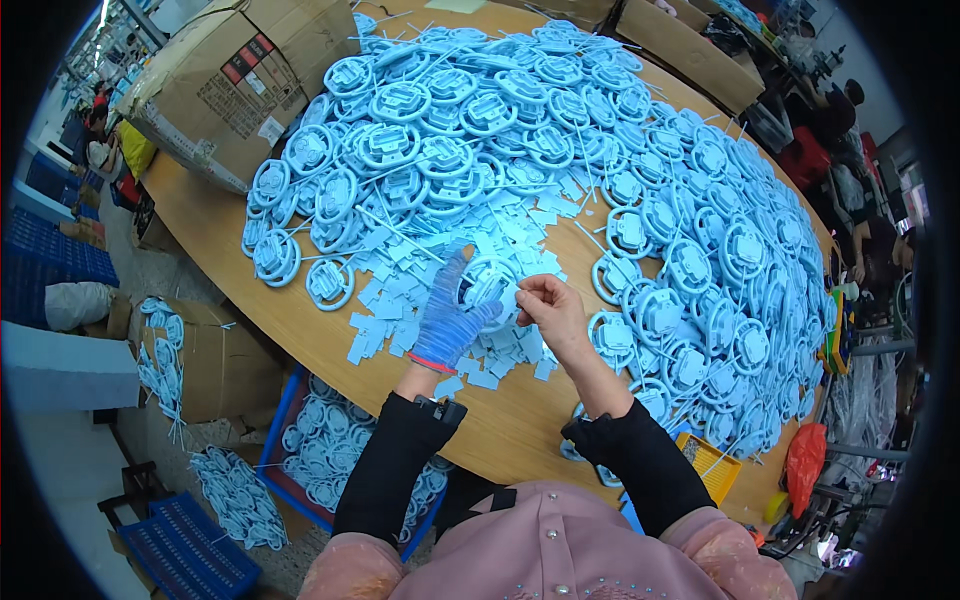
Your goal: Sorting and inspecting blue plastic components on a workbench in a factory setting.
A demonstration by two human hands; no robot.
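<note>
My left hand, in a blue striped glove with a red cuff, is closed round a light blue ring-shaped plastic part. The part has a raised boxy middle inside its round rim. My bare right hand is closed in a pinch at the part's right side, thumb and forefinger together. What sits between those fingertips is too small to make out. Small flat light blue plastic pieces lie scattered on the table around and under my hands.
A large pile of like ring-shaped parts covers the wooden table ahead and right. A cardboard box stands at the far left. Below the table edge, a blue crate holds more parts. A yellow tray sits near my right elbow.
</note>
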